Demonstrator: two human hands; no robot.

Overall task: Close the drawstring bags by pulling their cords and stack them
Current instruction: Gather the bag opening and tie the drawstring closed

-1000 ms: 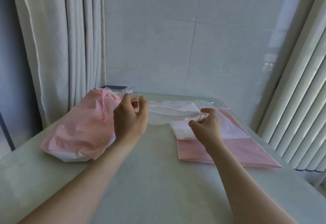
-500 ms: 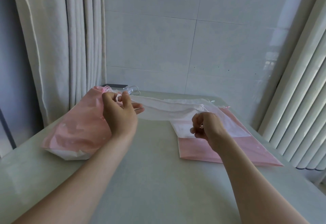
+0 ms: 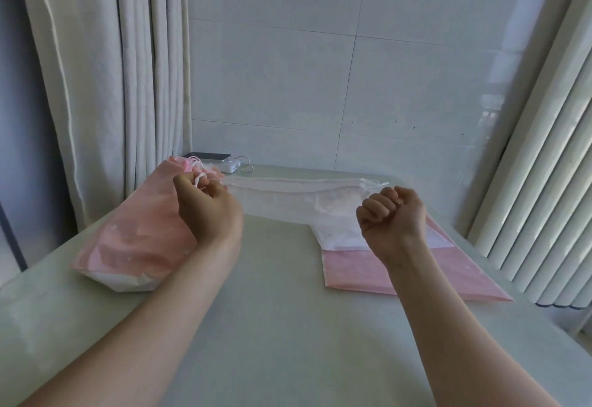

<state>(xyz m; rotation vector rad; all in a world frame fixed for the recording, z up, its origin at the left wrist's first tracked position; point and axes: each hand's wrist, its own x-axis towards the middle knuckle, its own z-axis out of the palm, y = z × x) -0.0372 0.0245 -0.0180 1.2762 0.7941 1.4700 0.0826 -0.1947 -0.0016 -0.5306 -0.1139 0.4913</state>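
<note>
A white drawstring bag [image 3: 288, 200] hangs stretched wide between my hands, just above the table. My left hand [image 3: 206, 208] pinches the white cord loop [image 3: 199, 179] at the bag's left end. My right hand [image 3: 392, 217] is a closed fist at the bag's right end, where the cord [image 3: 374, 183] sticks out; the grip itself is hidden. A filled pink drawstring bag [image 3: 134, 230], its mouth cinched, lies at the left. Flat white and pink bags [image 3: 358, 265] lie stacked at the right under my right hand.
The pale table [image 3: 282, 326] runs to a tiled wall. A white charger box with a dark device [image 3: 221, 160] sits at the back left. Curtains hang at the left, vertical blinds [image 3: 544, 182] at the right beside the table's edge.
My hands have moved apart, left one leftwards and right one rightwards, drawing the white bag's top edge out long and taut. The right hand has turned into a fist.
</note>
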